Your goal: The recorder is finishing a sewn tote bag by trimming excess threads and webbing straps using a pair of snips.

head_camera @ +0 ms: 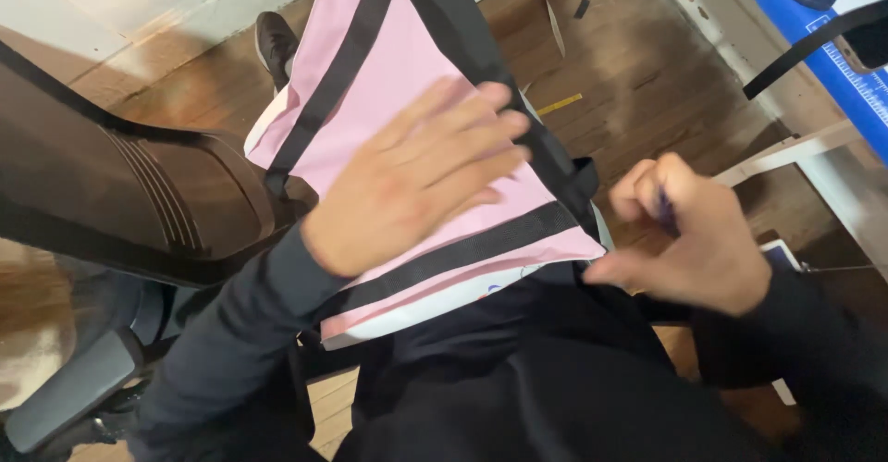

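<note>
Under your left hand (416, 180) lies a pale pink fabric piece (370, 83) crossed by black straps (462, 249), with a white edge. Your sleeves (231, 351) are black. The floor (638, 73) is brown wood; a blue mat (832, 55) with white ruler markings sits at the top right.

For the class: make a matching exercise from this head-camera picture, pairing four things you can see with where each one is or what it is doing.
Things:
1. left hand
2. right hand
3. brown office chair
4. dark shoe

Places or states:
A. on the wooden floor, above the bag's top edge
B. spread flat on the pink fabric bag with black straps
C. curled at the bag's lower right corner
D. at the picture's left side

Pairs: 1-B, 2-C, 3-D, 4-A
</note>
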